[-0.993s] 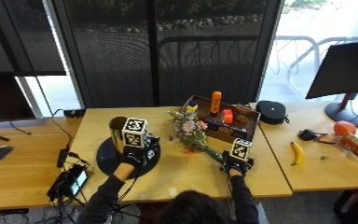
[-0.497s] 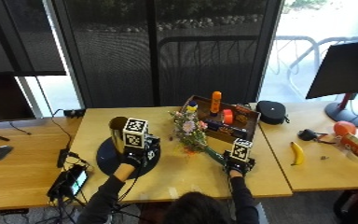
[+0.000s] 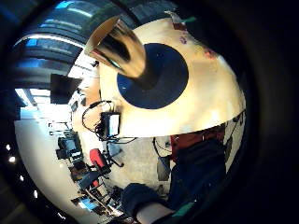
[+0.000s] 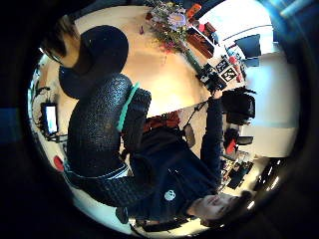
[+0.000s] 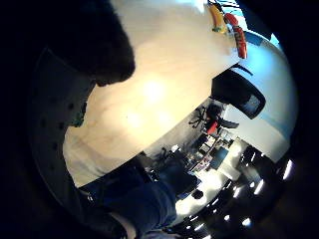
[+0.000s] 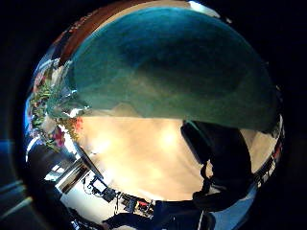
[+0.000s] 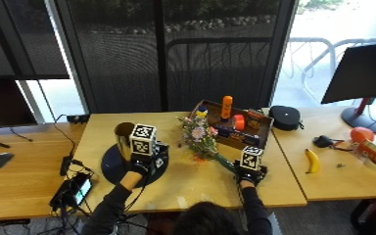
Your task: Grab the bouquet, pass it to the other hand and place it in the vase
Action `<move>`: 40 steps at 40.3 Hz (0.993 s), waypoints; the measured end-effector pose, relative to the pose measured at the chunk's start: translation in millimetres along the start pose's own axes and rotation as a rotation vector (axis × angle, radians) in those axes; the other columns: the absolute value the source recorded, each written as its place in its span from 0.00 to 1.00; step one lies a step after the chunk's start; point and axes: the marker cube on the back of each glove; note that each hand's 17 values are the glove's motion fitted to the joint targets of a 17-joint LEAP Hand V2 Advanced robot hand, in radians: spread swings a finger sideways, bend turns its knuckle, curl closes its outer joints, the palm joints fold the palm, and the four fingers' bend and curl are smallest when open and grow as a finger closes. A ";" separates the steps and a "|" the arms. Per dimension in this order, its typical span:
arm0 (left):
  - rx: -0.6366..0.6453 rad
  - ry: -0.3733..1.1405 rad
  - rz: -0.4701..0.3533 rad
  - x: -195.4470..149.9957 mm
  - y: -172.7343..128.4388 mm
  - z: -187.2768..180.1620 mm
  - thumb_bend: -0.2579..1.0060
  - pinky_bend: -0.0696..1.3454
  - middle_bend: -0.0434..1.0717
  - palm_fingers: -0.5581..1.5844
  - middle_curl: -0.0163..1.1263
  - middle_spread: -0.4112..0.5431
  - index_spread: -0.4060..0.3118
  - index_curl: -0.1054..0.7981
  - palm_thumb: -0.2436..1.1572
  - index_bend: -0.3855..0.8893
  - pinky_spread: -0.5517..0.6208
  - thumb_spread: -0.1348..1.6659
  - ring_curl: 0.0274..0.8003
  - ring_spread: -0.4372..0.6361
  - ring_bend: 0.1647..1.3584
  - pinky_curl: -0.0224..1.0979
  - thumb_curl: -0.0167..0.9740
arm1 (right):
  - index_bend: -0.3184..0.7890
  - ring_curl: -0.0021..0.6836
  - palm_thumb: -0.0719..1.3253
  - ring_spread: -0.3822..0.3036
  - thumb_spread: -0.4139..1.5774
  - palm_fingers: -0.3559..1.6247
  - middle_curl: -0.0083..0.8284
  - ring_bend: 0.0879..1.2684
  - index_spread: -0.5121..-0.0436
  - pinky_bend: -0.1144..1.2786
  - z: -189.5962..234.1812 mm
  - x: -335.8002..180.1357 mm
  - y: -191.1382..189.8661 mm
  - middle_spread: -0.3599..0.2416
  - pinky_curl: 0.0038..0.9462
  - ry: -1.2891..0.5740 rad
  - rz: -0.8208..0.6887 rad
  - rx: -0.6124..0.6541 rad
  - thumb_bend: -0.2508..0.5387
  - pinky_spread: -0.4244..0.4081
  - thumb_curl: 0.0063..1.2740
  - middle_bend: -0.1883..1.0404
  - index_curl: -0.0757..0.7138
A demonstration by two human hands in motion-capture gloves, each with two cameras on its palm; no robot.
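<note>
on the light wooden table (image 7: 194,183), the largest thing in play is the dark round mat (image 7: 113,169) near the left side, with the tall gold vase (image 7: 123,139) standing upright on it. the bouquet (image 7: 199,139) lies near the middle of the table, its flowers toward the wooden tray (image 7: 253,129) at the far edge and its green stem end pointing to the near right.

the right hand (image 7: 248,172) sits low over that stem end; the palm view on its thumb side is nearly filled by the green wrap (image 6: 172,67), so the stem is close against the palm, but whether the fingers are wrapped round it cannot be told. the left hand (image 7: 141,164) hovers over the mat just beside the vase; its thumb-side palm view shows a gloved finger (image 4: 97,129) curled loosely with nothing in it.

bare tabletop lies between the mat and the bouquet, and more along the near edge in front of the person. on the next table a banana (image 7: 312,160) lies well to the right. the tray's smaller contents are hard to make out beyond an orange bottle (image 7: 226,106).
</note>
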 end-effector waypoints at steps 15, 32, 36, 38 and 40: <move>-0.006 -0.001 0.008 2.0 2.4 -0.3 0.19 0.29 0.19 0.39 0.30 0.58 0.47 0.50 0.34 0.43 0.73 0.76 0.35 0.67 0.27 0.34 0.29 | 0.44 0.57 0.62 0.20 0.74 0.67 0.53 0.27 0.48 0.28 0.8 -3.7 4.1 0.33 0.33 0.007 0.017 0.082 0.33 0.52 0.26 0.33 0.51; -0.016 -0.003 0.000 0.0 0.3 1.9 0.19 0.28 0.19 0.39 0.30 0.58 0.47 0.51 0.34 0.43 0.73 0.76 0.35 0.67 0.26 0.34 0.29 | 0.43 0.70 0.79 0.18 0.76 0.89 0.63 0.42 0.54 0.43 14.2 -7.8 11.7 0.27 0.42 0.043 0.017 0.304 0.41 0.14 0.28 0.42 0.57; -0.021 -0.001 0.001 1.5 -2.2 5.0 0.19 0.28 0.19 0.39 0.30 0.58 0.47 0.51 0.34 0.43 0.73 0.76 0.35 0.67 0.26 0.34 0.29 | 0.48 0.73 0.71 0.19 0.74 0.94 0.66 0.47 0.55 0.44 10.8 -8.0 0.1 0.26 0.43 0.055 0.025 0.499 0.29 0.12 0.26 0.49 0.61; -0.025 -0.002 0.003 2.2 -3.7 6.6 0.19 0.28 0.19 0.39 0.30 0.58 0.47 0.51 0.34 0.43 0.73 0.76 0.35 0.67 0.26 0.34 0.29 | 0.49 0.74 0.70 0.20 0.73 0.95 0.68 0.50 0.55 0.44 6.4 -10.7 -12.4 0.25 0.44 0.026 0.024 0.633 0.27 0.12 0.26 0.52 0.63; -0.029 -0.006 0.003 2.9 -4.7 7.8 0.19 0.28 0.19 0.39 0.30 0.58 0.47 0.51 0.34 0.43 0.73 0.76 0.35 0.67 0.26 0.34 0.29 | 0.51 0.75 0.69 0.20 0.73 0.94 0.69 0.51 0.55 0.45 3.3 -12.4 -22.2 0.25 0.45 -0.016 0.014 0.733 0.27 0.12 0.25 0.54 0.65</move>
